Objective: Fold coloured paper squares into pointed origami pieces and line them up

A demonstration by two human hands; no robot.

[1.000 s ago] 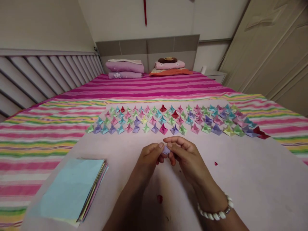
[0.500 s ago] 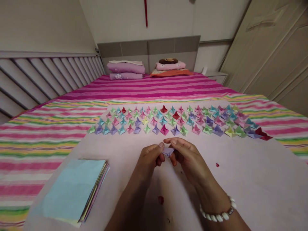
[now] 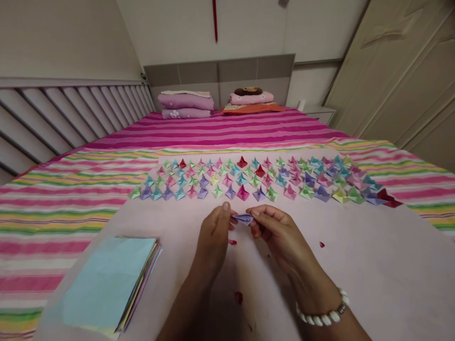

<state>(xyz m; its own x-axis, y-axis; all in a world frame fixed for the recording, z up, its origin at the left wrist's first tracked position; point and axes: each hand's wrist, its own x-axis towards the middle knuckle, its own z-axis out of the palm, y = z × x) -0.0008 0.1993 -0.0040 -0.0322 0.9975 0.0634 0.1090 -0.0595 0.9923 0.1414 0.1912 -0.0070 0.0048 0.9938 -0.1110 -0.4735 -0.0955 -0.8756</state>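
A small purple folded paper piece [image 3: 243,218] is held up between my two hands, above the pale board [image 3: 284,274]. My right hand [image 3: 280,232] pinches its right end between thumb and fingers. My left hand [image 3: 215,232] is closed at its left end, thumb raised, with fingertips behind the paper; part of that grip is hidden. Just beyond my hands stand rows of small folded paper boats [image 3: 243,192] in pink, green, blue, purple, yellow and red.
A stack of coloured paper sheets [image 3: 110,282], light blue on top, lies at the left. Small red scraps [image 3: 238,297] dot the board. Under it spreads a striped bedspread [image 3: 31,246]. Folded bedding [image 3: 186,104] and a pink pillow [image 3: 251,98] sit by the headboard [image 3: 199,73].
The purple paper has turned and now shows an opening along its upper side. My left hand has shifted a little left and its thumb has lifted. The right hand has barely moved.
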